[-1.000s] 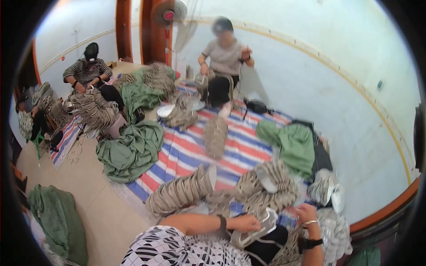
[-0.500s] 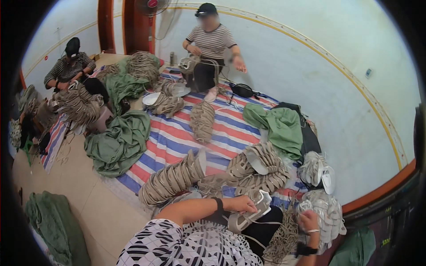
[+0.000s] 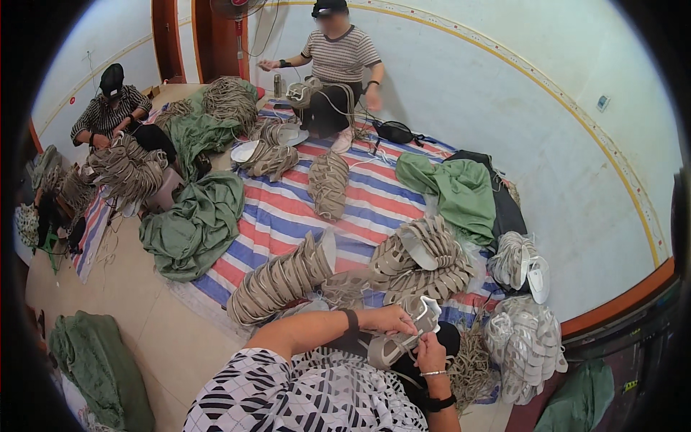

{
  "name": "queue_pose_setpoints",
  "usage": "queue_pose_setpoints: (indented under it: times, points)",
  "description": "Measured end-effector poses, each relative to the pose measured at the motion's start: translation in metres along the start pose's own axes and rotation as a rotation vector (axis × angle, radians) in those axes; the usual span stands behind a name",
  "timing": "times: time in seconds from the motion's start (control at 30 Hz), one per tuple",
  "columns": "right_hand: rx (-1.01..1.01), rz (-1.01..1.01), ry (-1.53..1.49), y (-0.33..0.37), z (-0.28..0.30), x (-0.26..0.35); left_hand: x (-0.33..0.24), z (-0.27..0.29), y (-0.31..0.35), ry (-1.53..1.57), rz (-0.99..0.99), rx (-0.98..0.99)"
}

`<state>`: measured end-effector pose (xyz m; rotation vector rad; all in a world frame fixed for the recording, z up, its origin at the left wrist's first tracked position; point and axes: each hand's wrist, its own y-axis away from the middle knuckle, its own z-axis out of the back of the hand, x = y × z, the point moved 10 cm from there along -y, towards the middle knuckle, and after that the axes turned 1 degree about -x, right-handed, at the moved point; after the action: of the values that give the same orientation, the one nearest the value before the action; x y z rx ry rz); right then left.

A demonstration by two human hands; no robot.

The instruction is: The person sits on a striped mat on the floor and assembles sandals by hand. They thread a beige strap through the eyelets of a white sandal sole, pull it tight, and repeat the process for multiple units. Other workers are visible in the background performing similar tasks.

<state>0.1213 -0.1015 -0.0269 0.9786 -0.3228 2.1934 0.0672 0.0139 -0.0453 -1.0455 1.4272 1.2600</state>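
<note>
A beige shoe upper (image 3: 389,350) with a white lining rests on my lap. My left hand (image 3: 393,320) is closed on its edge from the left, near the opening. From the right, my right hand (image 3: 430,353) meets it, thumb and finger pinched together at the upper; what lies between them is too small to make out. The fingertips of both hands are close together. Just right of my right hand lies a tangled bundle of beige laces (image 3: 469,369).
Stacked beige uppers (image 3: 282,279) and a second heap (image 3: 425,258) lie on the striped sheet (image 3: 273,209) ahead. Pale uppers (image 3: 524,345) are piled at the right. Green cloths (image 3: 191,227) lie about. Two co-workers sit farther off, one person (image 3: 342,57) by the wall, another (image 3: 115,115) at left.
My right hand has moved left from beside the pale pile to the shoe upper, near my left hand. The co-worker by the wall has swung one arm out to the left.
</note>
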Motion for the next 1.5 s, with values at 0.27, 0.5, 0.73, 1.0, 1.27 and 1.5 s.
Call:
queue_pose_setpoints:
  times: [0.27, 0.5, 0.73, 1.0, 1.27, 1.5]
  points:
    - [0.151, 0.083, 0.174, -0.016, 0.01, 0.009, 0.004, -0.002, 0.0, 0.073, 0.039, 0.031]
    - [0.066, 0.266, 0.336, -0.023, 0.004, 0.005, -0.003, 0.002, 0.002, 0.01, -0.009, -0.02]
    - [0.047, 0.116, 0.1, -0.017, 0.001, -0.03, -0.031, -0.035, -0.013, -0.775, -0.051, -0.219]
    - [0.005, 0.12, 0.178, -0.011, 0.009, -0.018, -0.049, -0.061, -0.003, -0.963, -0.081, -0.023]
    - [-0.086, 0.209, 0.162, -0.004, 0.018, -0.001, -0.018, -0.065, -0.034, -0.916, -0.021, 0.035]
    - [-0.099, -0.072, -0.116, 0.03, 0.017, -0.031, -0.013, -0.049, -0.031, -0.818, 0.17, 0.179]
